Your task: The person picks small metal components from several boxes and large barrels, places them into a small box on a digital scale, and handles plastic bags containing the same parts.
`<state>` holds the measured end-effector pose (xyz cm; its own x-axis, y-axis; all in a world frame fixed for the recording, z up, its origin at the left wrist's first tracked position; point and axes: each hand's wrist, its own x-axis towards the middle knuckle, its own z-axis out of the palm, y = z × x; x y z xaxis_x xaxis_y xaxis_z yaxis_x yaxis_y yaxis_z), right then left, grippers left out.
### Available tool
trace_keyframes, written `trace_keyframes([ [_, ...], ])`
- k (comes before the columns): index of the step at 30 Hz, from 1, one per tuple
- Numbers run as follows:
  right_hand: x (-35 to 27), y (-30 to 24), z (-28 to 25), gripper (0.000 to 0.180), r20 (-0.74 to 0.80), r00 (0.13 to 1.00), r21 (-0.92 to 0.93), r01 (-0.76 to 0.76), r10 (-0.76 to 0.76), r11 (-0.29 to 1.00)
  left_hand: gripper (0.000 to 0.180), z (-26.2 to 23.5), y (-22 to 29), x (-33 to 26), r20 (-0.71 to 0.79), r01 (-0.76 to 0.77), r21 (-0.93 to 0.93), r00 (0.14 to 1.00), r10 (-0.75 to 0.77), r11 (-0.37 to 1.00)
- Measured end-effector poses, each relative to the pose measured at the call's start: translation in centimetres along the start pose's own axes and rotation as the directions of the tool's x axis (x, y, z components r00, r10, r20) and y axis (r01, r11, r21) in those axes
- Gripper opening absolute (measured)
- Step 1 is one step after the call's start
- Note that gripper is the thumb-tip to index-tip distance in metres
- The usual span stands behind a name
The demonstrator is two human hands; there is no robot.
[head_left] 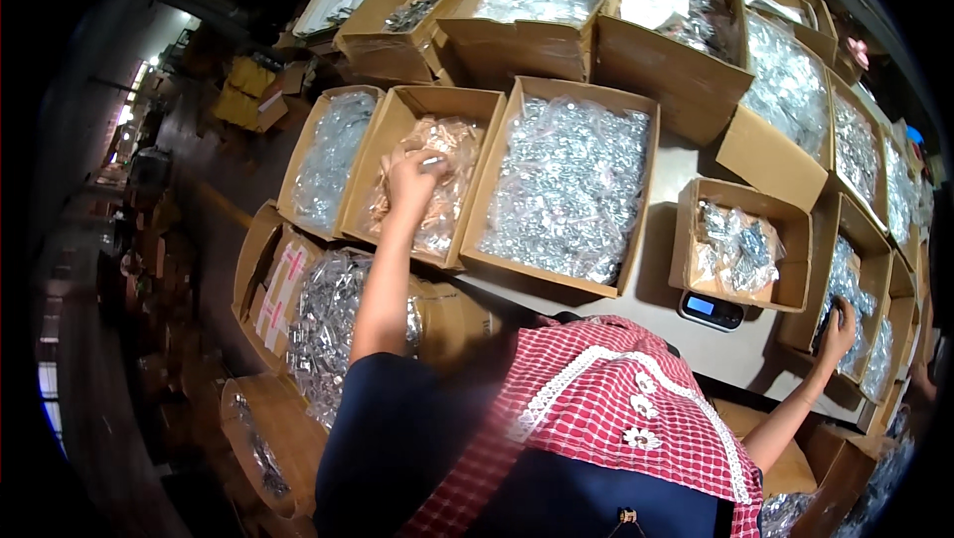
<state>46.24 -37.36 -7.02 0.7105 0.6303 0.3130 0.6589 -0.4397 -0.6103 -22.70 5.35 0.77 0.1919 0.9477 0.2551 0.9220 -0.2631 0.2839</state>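
My left hand reaches into a cardboard box of copper-coloured small parts in clear plastic bags. Its fingers are curled together, and a small greyish piece shows at them, too small to name. Far to the right, my right hand is in a narrower box of bagged silvery parts. Those fingers are bent closed at the box's near end; what they hold, if anything, is hidden. Between the hands, a smaller box with bagged metal parts rests on a digital scale with a lit display.
A large box full of bagged silvery parts stands beside the left hand's box. More open boxes line the back and right of the table. At lower left, a box holds shiny silver packets.
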Motion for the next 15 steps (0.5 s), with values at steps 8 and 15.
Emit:
trace_keyframes([
  [8,-0.2,0.8,-0.9,0.024,0.042,0.999,-0.056,0.035,-0.033,0.998,0.009,-5.5,-6.8,4.8,0.110,0.170,-0.985,0.642,-0.759,0.001],
  [15,-0.1,0.3,-0.8,0.027,0.044,0.998,-0.094,-0.046,0.050,0.994,0.026,-9.5,-15.5,6.2,0.063,0.358,-0.894,0.696,-0.715,0.270],
])
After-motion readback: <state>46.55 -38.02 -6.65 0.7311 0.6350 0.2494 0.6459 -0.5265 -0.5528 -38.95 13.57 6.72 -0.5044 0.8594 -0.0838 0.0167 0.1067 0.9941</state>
